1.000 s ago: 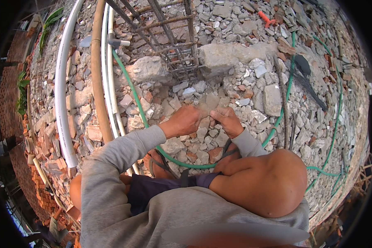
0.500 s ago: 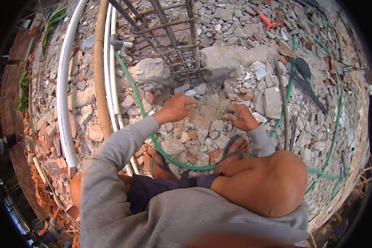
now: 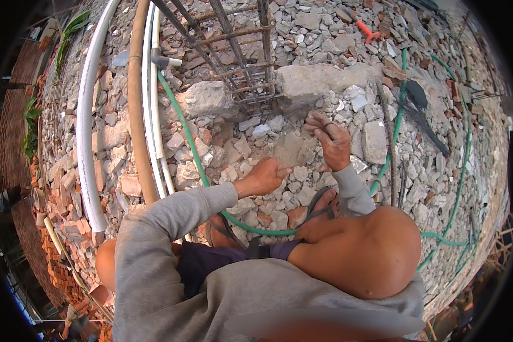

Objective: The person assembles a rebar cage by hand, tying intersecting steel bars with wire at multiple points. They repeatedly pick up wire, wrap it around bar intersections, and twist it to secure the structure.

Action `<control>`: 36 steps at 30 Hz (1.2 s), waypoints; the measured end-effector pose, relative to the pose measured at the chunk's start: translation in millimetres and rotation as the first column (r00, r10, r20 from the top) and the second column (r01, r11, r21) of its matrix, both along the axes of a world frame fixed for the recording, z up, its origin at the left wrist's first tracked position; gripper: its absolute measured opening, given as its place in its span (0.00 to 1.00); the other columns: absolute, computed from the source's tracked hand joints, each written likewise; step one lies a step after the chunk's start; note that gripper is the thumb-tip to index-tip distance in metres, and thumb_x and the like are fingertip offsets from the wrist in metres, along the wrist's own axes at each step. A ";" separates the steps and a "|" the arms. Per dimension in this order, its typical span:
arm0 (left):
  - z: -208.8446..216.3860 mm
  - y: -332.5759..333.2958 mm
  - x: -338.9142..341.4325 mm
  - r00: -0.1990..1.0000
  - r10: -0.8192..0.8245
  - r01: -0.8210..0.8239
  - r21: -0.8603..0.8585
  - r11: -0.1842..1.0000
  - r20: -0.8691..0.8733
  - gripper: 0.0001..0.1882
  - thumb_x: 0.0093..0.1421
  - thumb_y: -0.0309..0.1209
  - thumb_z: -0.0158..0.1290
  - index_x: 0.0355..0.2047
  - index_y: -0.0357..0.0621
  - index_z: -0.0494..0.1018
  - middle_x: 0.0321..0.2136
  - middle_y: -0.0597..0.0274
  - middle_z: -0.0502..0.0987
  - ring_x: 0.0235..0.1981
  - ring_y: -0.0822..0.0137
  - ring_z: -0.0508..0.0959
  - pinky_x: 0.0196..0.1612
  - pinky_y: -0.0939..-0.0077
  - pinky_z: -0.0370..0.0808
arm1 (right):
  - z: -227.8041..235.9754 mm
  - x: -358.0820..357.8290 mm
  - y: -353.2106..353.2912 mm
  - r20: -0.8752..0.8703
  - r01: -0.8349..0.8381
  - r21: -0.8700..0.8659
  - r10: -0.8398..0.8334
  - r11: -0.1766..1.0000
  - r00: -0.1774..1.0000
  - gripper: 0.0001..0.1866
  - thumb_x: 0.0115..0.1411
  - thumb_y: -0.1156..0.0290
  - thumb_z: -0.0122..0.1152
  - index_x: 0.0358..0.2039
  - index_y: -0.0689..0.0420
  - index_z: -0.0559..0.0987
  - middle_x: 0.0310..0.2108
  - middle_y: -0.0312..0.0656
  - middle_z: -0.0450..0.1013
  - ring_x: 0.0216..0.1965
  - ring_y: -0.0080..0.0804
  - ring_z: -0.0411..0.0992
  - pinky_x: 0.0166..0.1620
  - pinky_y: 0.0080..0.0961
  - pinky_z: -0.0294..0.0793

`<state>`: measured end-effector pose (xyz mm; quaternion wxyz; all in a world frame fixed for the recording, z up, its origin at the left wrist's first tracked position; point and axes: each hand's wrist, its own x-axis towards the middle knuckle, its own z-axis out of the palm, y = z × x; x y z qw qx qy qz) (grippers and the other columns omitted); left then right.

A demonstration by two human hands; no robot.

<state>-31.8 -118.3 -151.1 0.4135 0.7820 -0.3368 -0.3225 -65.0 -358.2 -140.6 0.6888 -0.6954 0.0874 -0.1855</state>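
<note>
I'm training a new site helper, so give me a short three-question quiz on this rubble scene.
1. True or false: the left hand rests down on the rubble.
2. Which runs under the person's legs: A) green hose B) white pipe C) bamboo pole?
3. Fill in: the right hand is raised near the base of the rusty ____ cage.

Key: 1 true; 2 A; 3 rebar.
</note>
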 end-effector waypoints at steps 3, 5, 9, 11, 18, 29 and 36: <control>12.4 17.0 48.7 0.945 -0.256 0.201 0.257 0.945 0.205 0.16 0.71 0.39 0.56 0.36 0.36 0.81 0.23 0.50 0.76 0.25 0.55 0.77 0.35 0.58 0.74 | -12.7 -24.2 5.1 -0.011 -0.421 -0.533 0.491 0.734 0.871 0.20 0.71 0.73 0.59 0.60 0.69 0.74 0.43 0.46 0.79 0.42 0.32 0.74 0.44 0.31 0.75; 21.8 33.3 88.2 0.941 -0.337 0.321 0.354 0.878 -0.018 0.15 0.71 0.38 0.57 0.39 0.38 0.84 0.26 0.54 0.81 0.24 0.60 0.78 0.33 0.63 0.75 | -15.2 -39.5 8.3 -0.181 -0.613 -0.405 0.598 0.678 0.781 0.20 0.72 0.71 0.58 0.60 0.69 0.74 0.40 0.44 0.78 0.37 0.29 0.71 0.39 0.29 0.71; 21.2 46.9 97.2 0.933 -0.135 0.189 0.136 0.972 -0.334 0.17 0.72 0.41 0.58 0.35 0.39 0.85 0.20 0.68 0.75 0.20 0.74 0.69 0.24 0.74 0.63 | 9.3 -41.9 -4.5 -0.261 -0.740 0.238 0.776 0.629 0.575 0.20 0.75 0.67 0.55 0.58 0.71 0.74 0.32 0.40 0.77 0.26 0.23 0.64 0.31 0.25 0.65; 16.5 38.7 76.8 0.835 -0.033 0.054 0.022 0.998 -0.550 0.17 0.72 0.41 0.58 0.35 0.40 0.85 0.20 0.73 0.73 0.20 0.78 0.65 0.23 0.78 0.59 | 33.0 -36.4 -11.8 0.095 -0.557 0.742 0.763 0.374 0.639 0.21 0.76 0.65 0.53 0.58 0.72 0.74 0.29 0.38 0.76 0.21 0.20 0.60 0.27 0.23 0.61; 13.1 -20.8 0.5 0.894 0.046 -0.047 0.008 0.999 -0.446 0.22 0.70 0.48 0.59 0.37 0.40 0.85 0.15 0.70 0.64 0.18 0.74 0.64 0.24 0.67 0.62 | 37.1 -4.4 -1.8 0.231 -0.015 0.220 -0.037 0.975 0.972 0.17 0.73 0.73 0.58 0.59 0.68 0.75 0.41 0.49 0.82 0.34 0.26 0.78 0.36 0.32 0.78; 13.9 13.1 81.0 0.942 0.001 -0.007 -0.017 1.000 -0.335 0.18 0.72 0.45 0.57 0.42 0.43 0.84 0.19 0.60 0.68 0.25 0.73 0.68 0.31 0.66 0.68 | 51.9 -45.6 -44.1 0.152 -0.424 0.772 0.511 0.473 0.846 0.16 0.73 0.70 0.57 0.56 0.67 0.77 0.34 0.46 0.81 0.28 0.33 0.77 0.35 0.36 0.79; -0.6 -13.9 20.7 0.937 -0.339 0.315 0.215 0.924 0.083 0.14 0.68 0.44 0.59 0.45 0.51 0.85 0.22 0.53 0.79 0.24 0.51 0.79 0.31 0.55 0.74 | -11.8 -18.0 -0.9 0.096 -0.200 -0.504 0.284 0.840 0.954 0.17 0.70 0.72 0.59 0.56 0.66 0.78 0.35 0.49 0.82 0.31 0.44 0.79 0.40 0.38 0.80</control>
